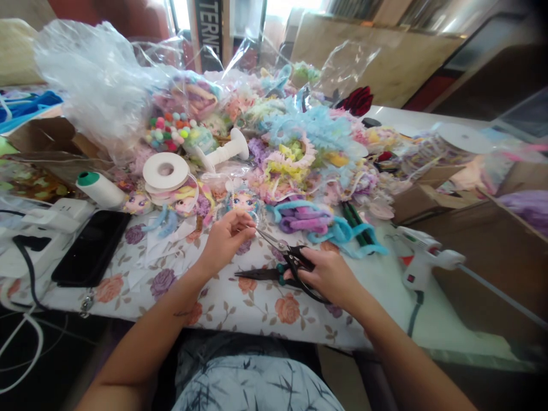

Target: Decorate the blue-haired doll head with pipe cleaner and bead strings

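Note:
My left hand [228,238] is closed in a pinch just below a doll-face piece [243,200] with blue hair. What the fingertips hold is too small to make out. In my right hand [329,277] are black-handled scissors [282,245], their blades pointing at the left fingertips. Beneath the scissors lie dark-nosed pliers [257,274] on the flowered cloth [171,308]. A strip of blue and purple fuzzy trim [303,217] is beyond the right hand. Farther left stand a white ribbon spool [166,171] and another doll-face piece [186,201].
A glue gun [423,257] stands at the right beside a cardboard box [483,285]. To the left are a phone [91,248], a power strip [38,240] and a thread cone [100,189]. Lace trims [308,128] and plastic bags [94,85] pile up behind.

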A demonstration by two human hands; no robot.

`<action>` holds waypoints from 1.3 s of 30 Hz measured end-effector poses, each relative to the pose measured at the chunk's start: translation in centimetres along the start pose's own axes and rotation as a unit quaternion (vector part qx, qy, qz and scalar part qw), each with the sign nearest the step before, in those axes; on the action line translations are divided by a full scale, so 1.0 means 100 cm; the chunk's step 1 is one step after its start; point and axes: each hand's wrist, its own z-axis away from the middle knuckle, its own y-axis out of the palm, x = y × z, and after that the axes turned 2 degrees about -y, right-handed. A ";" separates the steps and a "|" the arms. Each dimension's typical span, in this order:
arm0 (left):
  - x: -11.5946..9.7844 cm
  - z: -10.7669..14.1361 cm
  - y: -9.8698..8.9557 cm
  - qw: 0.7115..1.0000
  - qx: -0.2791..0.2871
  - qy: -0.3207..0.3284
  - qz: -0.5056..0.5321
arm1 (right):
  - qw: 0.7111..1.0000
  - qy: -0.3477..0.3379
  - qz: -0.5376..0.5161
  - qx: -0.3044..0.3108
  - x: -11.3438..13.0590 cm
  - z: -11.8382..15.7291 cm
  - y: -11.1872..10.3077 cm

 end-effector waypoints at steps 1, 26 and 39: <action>0.000 0.000 0.000 1.000 0.010 0.001 0.011 | 1.000 0.000 0.000 -0.002 0.000 0.000 0.000; 0.009 0.001 -0.002 0.952 0.181 0.031 -0.244 | 0.976 0.160 0.144 -0.028 -0.075 0.064 -0.029; 0.009 0.000 0.007 0.943 0.200 0.058 -0.258 | 0.987 0.035 0.039 -0.150 -0.063 0.056 -0.020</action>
